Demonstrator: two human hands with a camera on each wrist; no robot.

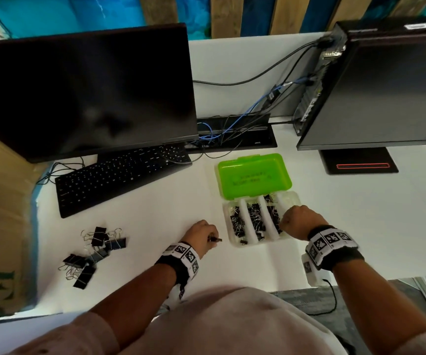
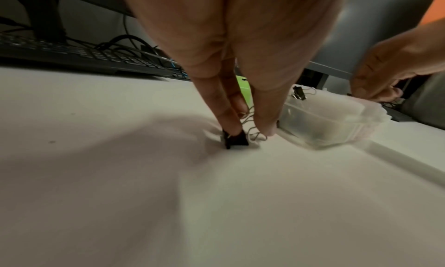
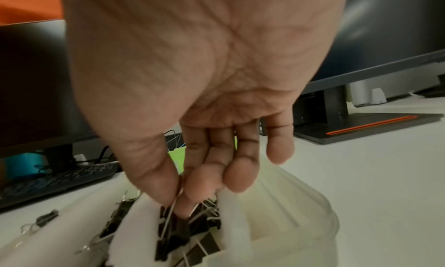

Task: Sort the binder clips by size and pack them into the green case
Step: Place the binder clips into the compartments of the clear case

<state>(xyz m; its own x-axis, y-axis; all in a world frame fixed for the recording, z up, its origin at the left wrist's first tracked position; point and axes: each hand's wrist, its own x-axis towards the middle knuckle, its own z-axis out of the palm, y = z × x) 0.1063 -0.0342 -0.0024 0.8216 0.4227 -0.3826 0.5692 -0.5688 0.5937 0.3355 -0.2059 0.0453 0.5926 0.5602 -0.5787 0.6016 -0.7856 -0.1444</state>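
The green case [image 1: 254,175] lies open on the white desk, its clear tray [image 1: 290,198] divided into several slots. Three slots hold small black binder clips [image 1: 237,222]; the rightmost slot [image 3: 284,210] looks empty. My left hand [image 1: 210,238] pinches a small black clip [image 2: 234,139] against the desk just left of the tray [image 2: 337,118]. My right hand [image 3: 173,204] reaches into the third slot, thumb and forefinger pinching the wire handle of a black clip [image 3: 178,227]. A pile of larger black clips [image 1: 94,252] lies at the desk's left.
A black keyboard [image 1: 119,175] and a dark monitor [image 1: 83,93] stand behind the left side. A second monitor [image 1: 386,93] with its stand [image 1: 358,160] is at the right, and cables [image 1: 232,129] run behind the case. The desk's near edge is close to my body.
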